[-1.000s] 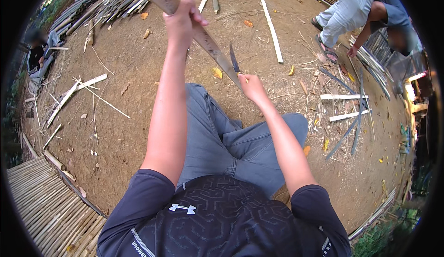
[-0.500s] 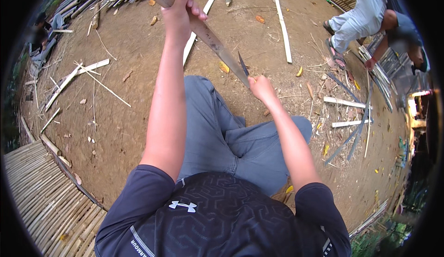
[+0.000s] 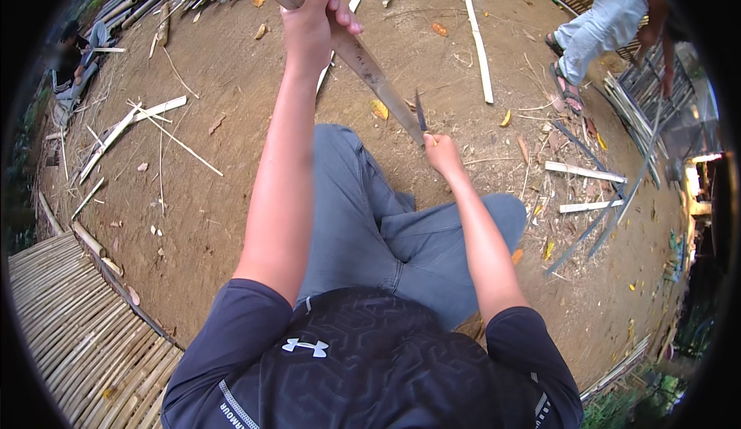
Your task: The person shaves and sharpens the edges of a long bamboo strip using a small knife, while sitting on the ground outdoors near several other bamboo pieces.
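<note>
A long brownish bamboo pole [image 3: 376, 78] slants from the top edge down to just in front of my bent knees. High on it, my left hand [image 3: 312, 23] is closed, with the fingers curled round the far side. Against the pole's lower end, my right hand [image 3: 444, 155] is closed on a knife [image 3: 420, 111]. The dark narrow blade points up and away from me, right beside the pole. The fist hides most of the knife's handle.
Pale split strips [image 3: 477, 43] and dark strips [image 3: 575, 247] lie on the dirt ground. A slatted bamboo platform [image 3: 93, 321] is at lower left. One person [image 3: 598, 31] stands at upper right; another person [image 3: 73, 66] sits at far left. Poles [image 3: 158, 0] are piled behind.
My hands, the pole and the knife keep nearly the same place, shifted slightly right in view. The person at upper right has moved, and a dark strip near them has swung.
</note>
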`<state>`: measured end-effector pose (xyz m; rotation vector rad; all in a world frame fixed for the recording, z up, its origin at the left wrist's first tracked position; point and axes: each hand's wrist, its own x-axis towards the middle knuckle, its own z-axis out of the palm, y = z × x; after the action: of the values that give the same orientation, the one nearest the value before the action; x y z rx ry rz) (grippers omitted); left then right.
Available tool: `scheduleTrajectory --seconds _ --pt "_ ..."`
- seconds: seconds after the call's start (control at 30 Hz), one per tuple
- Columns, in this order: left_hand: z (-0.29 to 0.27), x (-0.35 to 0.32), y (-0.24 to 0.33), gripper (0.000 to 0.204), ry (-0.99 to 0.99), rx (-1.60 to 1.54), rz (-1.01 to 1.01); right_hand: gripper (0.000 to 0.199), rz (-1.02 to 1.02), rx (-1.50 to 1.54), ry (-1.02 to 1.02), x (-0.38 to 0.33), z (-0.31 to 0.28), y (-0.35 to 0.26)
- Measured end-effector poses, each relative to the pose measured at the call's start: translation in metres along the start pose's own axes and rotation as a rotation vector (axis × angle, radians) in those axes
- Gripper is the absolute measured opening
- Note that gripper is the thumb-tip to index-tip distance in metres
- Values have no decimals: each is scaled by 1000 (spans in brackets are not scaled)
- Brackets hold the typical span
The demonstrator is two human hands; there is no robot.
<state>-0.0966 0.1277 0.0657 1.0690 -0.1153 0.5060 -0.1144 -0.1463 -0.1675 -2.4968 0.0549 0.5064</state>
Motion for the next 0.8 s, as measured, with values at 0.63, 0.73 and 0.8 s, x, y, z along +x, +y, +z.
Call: scheduleTrajectory --seconds 0.63,0.73,0.8 --pt "17 -3 4 36 31 7 18 40 49 -85 72 3 -1 23" --pt "18 -2 3 36 -2 19 12 42 60 -62 8 22 3 61" --pt "15 -5 7 36 -14 47 32 43 -27 -32 37 4 0 31"
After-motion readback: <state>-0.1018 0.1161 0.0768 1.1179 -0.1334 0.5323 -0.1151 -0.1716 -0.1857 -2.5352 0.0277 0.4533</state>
